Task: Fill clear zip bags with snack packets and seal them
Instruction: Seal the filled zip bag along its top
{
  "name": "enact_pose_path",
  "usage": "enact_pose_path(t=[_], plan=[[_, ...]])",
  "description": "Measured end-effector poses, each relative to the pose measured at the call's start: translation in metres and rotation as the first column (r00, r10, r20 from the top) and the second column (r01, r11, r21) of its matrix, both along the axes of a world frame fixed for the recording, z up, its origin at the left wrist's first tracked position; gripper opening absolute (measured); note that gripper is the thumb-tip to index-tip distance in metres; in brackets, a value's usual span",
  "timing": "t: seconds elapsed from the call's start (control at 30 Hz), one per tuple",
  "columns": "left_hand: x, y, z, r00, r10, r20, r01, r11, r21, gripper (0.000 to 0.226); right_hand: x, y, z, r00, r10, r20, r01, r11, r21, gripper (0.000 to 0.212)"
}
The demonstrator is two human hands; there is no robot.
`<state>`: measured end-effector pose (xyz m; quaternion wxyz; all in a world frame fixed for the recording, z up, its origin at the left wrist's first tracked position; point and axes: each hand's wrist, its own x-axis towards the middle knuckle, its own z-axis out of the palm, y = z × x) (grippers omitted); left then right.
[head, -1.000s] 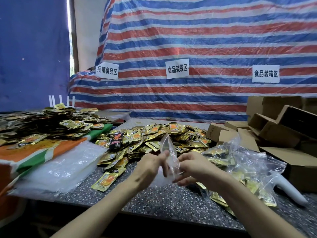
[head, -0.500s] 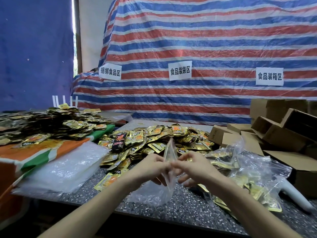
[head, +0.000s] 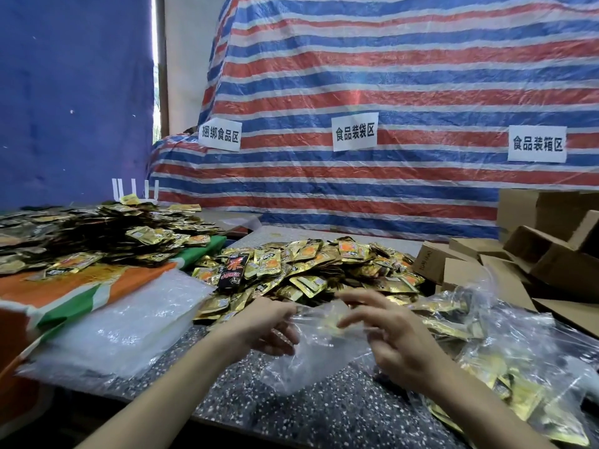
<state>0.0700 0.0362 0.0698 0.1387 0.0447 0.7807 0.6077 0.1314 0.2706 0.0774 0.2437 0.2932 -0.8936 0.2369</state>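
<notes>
Clear and crumpled, the zip bag (head: 308, 364) sits between both hands just above the speckled table (head: 246, 393), mouth pulled wide, gold showing through it. Left hand (head: 265, 325) curls its fingers onto the left lip. Right hand (head: 398, 338) has its fingers splayed apart at the right lip, and its grip is too blurred to call. Snack packets (head: 324, 264) are heaped just behind

Three paper signs (head: 355, 136), two hands (head: 265, 325), one held zip bag (head: 311, 361).

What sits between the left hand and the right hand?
The clear zip bag: its top edge spans the gap from the left hand, which pinches it, to the right hand, whose hold is blurred. Seen in the head view.
</notes>
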Motion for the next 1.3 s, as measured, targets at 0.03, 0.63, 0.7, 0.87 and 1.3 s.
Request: enact_pose_path(t=[0.03, 0.63, 0.7, 0.87, 1.3], plan=[[-0.003, 0.001, 0.000, 0.999, -0.013, 0.031, 0.012, 0.998, 0.056, 0.028, -0.003, 0.001, -0.003, 1.000, 0.010, 0.004, -0.010, 0.999, 0.032, 0.044], [-0.103, 0.014, 0.012, 0.999, -0.041, -0.007, 0.042, 0.974, 0.223, 0.019, -0.119, -0.006, 0.016, 0.998, -0.018, 0.067, 0.021, 0.998, -0.056, 0.015], [-0.116, 0.015, 0.031, 0.992, -0.100, -0.082, 0.099, 0.995, -0.024, 0.018, -0.138, -0.005, 0.034, 0.985, -0.056, 0.163, 0.057, 0.998, -0.005, 0.019], [-0.151, 0.022, 0.055, 0.962, -0.267, -0.061, 0.256, 0.955, -0.149, 0.062, -0.168, 0.012, 0.055, 0.884, -0.117, 0.452, 0.087, 0.992, 0.086, 0.018], [-0.233, 0.080, -0.013, 0.831, 0.149, -0.536, -0.489, 0.654, -0.577, 0.041, -0.176, 0.028, 0.063, 0.875, -0.215, 0.434, 0.135, 0.969, 0.207, 0.033]])
